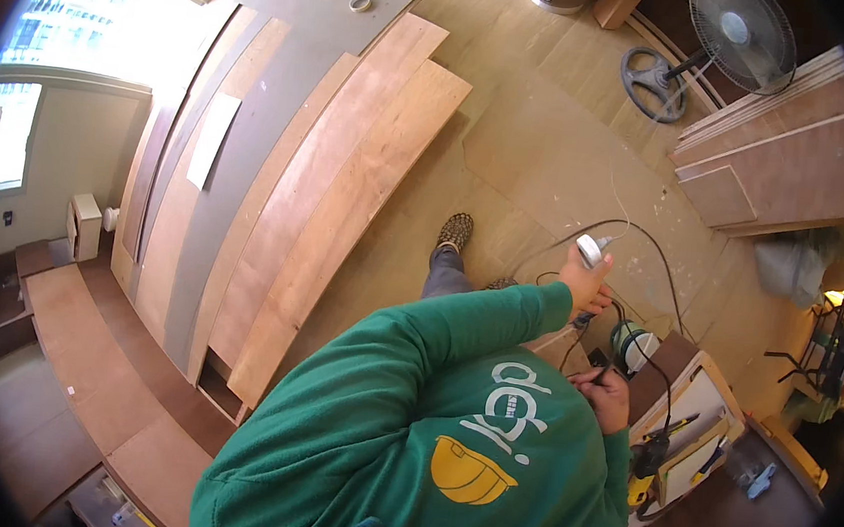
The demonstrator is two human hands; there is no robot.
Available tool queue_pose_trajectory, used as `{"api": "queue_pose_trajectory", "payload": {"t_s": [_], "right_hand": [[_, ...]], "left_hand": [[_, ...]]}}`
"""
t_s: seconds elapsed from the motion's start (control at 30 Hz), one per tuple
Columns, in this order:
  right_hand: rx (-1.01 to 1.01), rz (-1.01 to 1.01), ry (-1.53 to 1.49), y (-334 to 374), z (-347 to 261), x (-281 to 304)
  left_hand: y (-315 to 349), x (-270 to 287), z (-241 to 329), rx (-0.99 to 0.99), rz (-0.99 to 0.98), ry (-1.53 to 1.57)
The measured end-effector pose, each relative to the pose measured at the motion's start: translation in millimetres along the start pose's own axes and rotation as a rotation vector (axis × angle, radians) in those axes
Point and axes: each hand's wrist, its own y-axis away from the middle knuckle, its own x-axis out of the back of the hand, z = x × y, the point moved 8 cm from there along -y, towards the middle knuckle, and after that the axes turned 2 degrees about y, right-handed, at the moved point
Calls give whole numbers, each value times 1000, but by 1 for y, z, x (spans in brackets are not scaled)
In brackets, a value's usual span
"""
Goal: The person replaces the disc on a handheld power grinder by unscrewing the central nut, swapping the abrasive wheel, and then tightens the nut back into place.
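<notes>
My left hand (584, 281) is closed around a white extension socket (591, 250), held out over the floor. From the socket's top a thin white cord (613, 195) loops away toward the fan. Closer to my body, my right hand (607, 398) is closed, its fingers pinching a dark cord (602, 374). The grip partly hides the cord's end, so I cannot tell if it carries a plug. Between the two hands hang several dark cables (577, 327), tangled together. A green and white coil (626, 339) is just to their right.
At left, long wooden boards (348, 187) lie stacked, with a tape roll (360, 3) and white sheet (214, 142) on top. A standing fan (734, 30) is at far right, near leaning panels (791, 175). A wooden tool box (704, 429) stands at my right. A black cable (668, 265) curves over the floor.
</notes>
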Motion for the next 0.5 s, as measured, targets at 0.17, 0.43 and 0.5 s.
{"api": "queue_pose_trajectory", "payload": {"t_s": [0.17, 0.43, 0.5], "right_hand": [[105, -197, 437, -24, -10, -21], [5, -43, -145, -37, -41, -4], [41, -133, -189, -32, -50, -3]], "left_hand": [[11, -8, 19, -205, 33, -150], [12, 26, 35, -436, -34, -393], [15, 38, 39, -469, 32, -469]]}}
